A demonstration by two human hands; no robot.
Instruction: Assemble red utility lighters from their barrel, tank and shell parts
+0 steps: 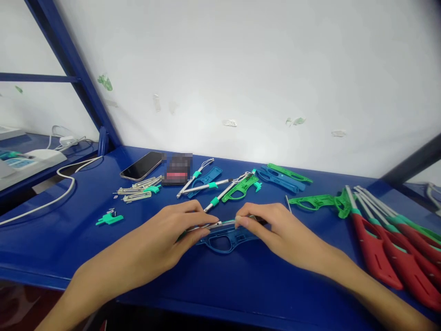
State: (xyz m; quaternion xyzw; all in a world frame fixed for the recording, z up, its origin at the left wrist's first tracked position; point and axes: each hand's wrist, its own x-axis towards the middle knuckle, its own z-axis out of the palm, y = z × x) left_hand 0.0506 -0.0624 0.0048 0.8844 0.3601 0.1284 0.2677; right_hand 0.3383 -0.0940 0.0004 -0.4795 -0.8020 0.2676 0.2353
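A blue plastic handle shell (223, 243) with a trigger loop lies on the blue table, below and between my hands. My left hand (182, 230) pinches a thin silver metal rod (214, 225) over the shell's upper left part. At the shell's upper right, my right hand (268, 225) has thumb and index finger pressed together at a thin wire or tube, partly hidden by the fingertips. Just behind my hands, a metal rod with a teal clip (214, 201) points toward the left fingertips. Beside it is a green handle shell (241, 187).
Red-handled lighters (375, 248) lie at the right, near another green shell (315, 202). Blue shells (280, 179) rest at the back. A phone (143, 166), metal parts (138, 196) and a teal piece (109, 218) are on the left.
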